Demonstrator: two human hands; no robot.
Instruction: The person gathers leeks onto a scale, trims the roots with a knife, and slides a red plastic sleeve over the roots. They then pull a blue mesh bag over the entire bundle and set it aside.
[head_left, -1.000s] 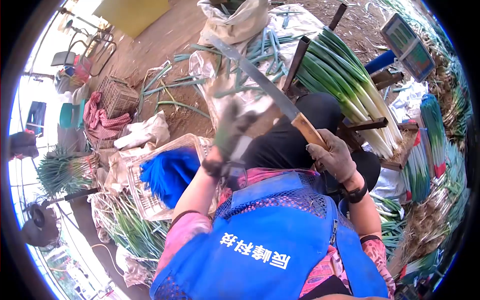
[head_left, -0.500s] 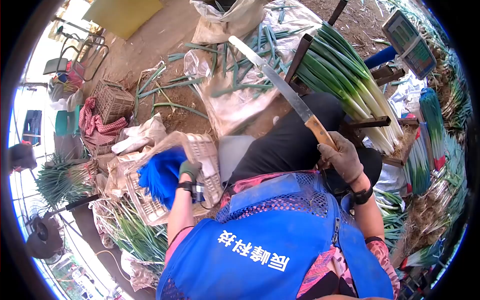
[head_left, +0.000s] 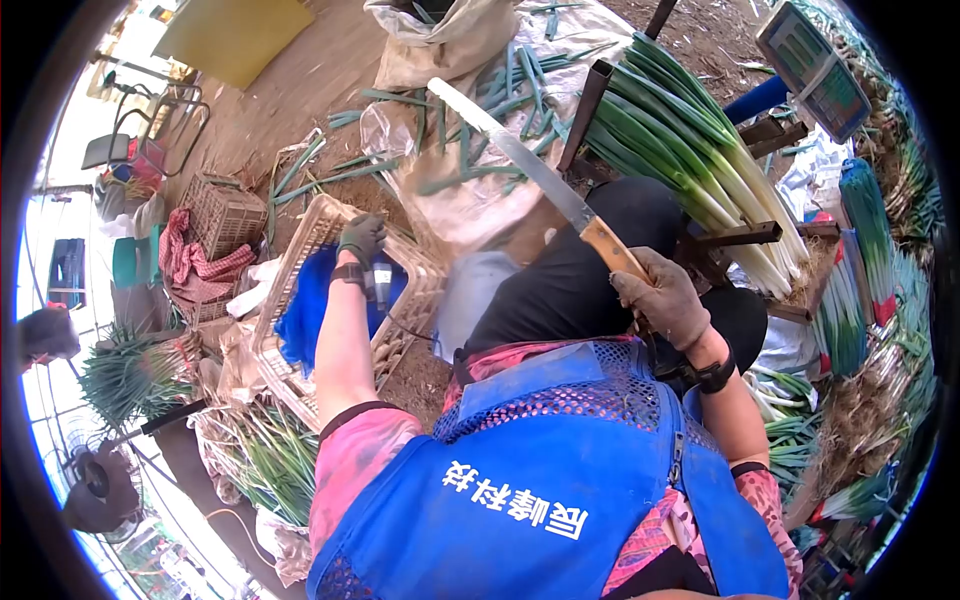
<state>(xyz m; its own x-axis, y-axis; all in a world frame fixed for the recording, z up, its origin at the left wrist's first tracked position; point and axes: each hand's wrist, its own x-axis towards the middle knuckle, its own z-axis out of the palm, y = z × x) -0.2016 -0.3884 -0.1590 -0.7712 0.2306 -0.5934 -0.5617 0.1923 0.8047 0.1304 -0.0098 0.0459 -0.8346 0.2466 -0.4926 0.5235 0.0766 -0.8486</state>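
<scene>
My right hand (head_left: pixel 668 296), in a dirty work glove, is closed around the wooden handle of a long knife (head_left: pixel 540 172). The blade points up and left, across my dark trouser leg, with a pale tip. My left hand (head_left: pixel 362 238), in a dark green glove, is closed at the far rim of a beige plastic crate (head_left: pixel 280 300); its fingertips are hidden. Blue sheet-like material (head_left: pixel 312 305) fills part of the crate beneath my wrist. Right of my knee, a large bundle of green onions (head_left: pixel 690 150) rests in a metal frame.
Cut green leaves lie on a plastic sheet (head_left: pixel 460 205) ahead, below an open sack (head_left: pixel 445 45). A digital scale (head_left: pixel 815 70) stands far right, near more tied onions (head_left: pixel 868 235). Another crate (head_left: pixel 225 215), a fan (head_left: pixel 100 487) and heaped onions (head_left: pixel 265 450) are on the left.
My left hand has moved forward, and the crate has turned and shifted the same way. My right hand still holds the knife, which sits slightly further left in view.
</scene>
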